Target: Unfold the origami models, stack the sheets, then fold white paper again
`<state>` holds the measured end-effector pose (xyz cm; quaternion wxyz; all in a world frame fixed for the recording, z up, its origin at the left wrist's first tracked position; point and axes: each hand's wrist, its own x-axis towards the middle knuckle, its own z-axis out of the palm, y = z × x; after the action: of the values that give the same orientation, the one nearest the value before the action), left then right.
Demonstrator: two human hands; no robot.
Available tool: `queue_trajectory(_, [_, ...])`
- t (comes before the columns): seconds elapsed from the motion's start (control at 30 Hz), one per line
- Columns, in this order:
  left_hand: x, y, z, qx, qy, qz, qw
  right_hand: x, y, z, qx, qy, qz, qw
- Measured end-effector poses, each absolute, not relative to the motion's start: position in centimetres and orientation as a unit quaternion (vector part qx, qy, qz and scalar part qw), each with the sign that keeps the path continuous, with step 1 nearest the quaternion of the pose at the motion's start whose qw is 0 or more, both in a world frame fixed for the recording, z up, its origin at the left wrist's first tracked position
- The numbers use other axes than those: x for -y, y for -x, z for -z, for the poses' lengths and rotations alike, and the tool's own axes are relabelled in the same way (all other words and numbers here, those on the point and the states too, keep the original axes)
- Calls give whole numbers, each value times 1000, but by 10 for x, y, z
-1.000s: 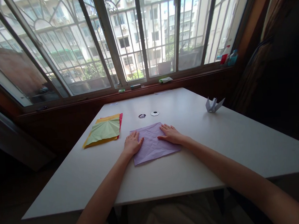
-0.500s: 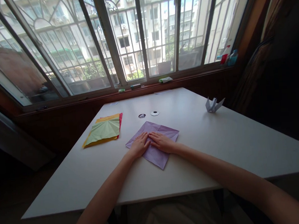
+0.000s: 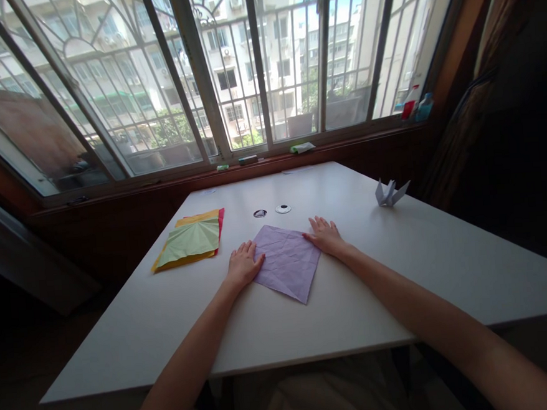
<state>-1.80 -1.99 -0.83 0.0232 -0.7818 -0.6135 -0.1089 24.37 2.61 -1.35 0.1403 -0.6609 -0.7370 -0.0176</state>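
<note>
Purple paper (image 3: 287, 263): one creased sheet, flat on the tabletop (image 3: 286, 329), turned askew with a corner towards the near edge; lies between left hand (image 3: 243, 266) and right hand (image 3: 326, 235), within reach of both.
Left hand: on the sheet's left edge, fingers extended and close together, gripping nothing; apparently laid flat to steady that side.
Right hand: at the sheet's right edge, thumb at the paper, fingers spread outwards over the tabletop; no grip seen; probably so placed to guide the edge.
Green sheet (image 3: 189, 241): left, atop a yellow sheet (image 3: 197, 216) and a red sheet (image 3: 220, 217); seemingly stacked to keep spares together.
Folded paper figure (image 3: 389, 193): far right, points raised, well apart from both hands; perhaps parked there against crushing.
</note>
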Motion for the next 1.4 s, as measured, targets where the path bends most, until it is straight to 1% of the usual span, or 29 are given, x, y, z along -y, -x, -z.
queue_trajectory(0.07, [25, 14, 4, 631, 761, 130, 76, -21, -241, 7, 717, 666, 74, 192])
queue_trajectory(0.13, [31, 8, -1, 651, 735, 148, 118, -15, -233, 1, 722, 638, 108, 243])
queue_trajectory(0.2, [34, 3, -3, 654, 725, 171, 133, -7, -221, -4, 745, 594, 110, 282])
queue_trajectory(0.23, [34, 0, -3, 641, 733, 186, 131, -2, -214, -4, 768, 563, 99, 288])
queue_trajectory(0.33, [32, -5, 3, 557, 806, 187, 73, 8, -193, 3, 852, 458, 38, 249])
queue_trajectory(0.4, [27, -5, 9, 510, 849, 139, 9, 12, -184, 10, 891, 412, -17, 190])
queue_trajectory(0.47, [21, -2, 12, 517, 850, 94, -33, 12, -182, 15, 899, 409, -54, 149])
queue_trajectory(0.6, [8, 14, 13, 619, 781, 76, -37, 0, -195, 14, 868, 481, -68, 103])
queue_trajectory(0.7, [1, 28, 11, 700, 709, 77, -32, -15, -214, 10, 818, 567, -58, 74])
queue_trajectory(0.77, [-1, 35, 11, 736, 671, 87, -29, -22, -226, 8, 768, 634, -52, 70])
queue_trajectory(0.87, [-1, 40, 12, 751, 651, 109, -33, -28, -237, 9, 722, 687, -51, 68])
queue_trajectory(0.97, [1, 39, 14, 718, 680, 136, -59, -27, -236, 10, 719, 690, -50, 70])
queue_trajectory(1.07, [1, 33, 15, 664, 709, 206, -121, -21, -227, 11, 726, 683, -45, 72])
queue_trajectory(1.2, [-3, 24, 17, 620, 684, 327, -202, -11, -216, 10, 737, 670, -45, 77])
queue_trajectory(1.27, [-6, 23, 17, 592, 633, 414, -279, -7, -212, 9, 744, 662, -45, 76])
queue_trajectory(1.33, [-8, 27, 17, 548, 536, 519, -379, -3, -208, 7, 760, 644, -48, 73])
queue_trajectory(1.4, [-10, 34, 15, 527, 436, 591, -427, 1, -206, 5, 785, 614, -55, 69])
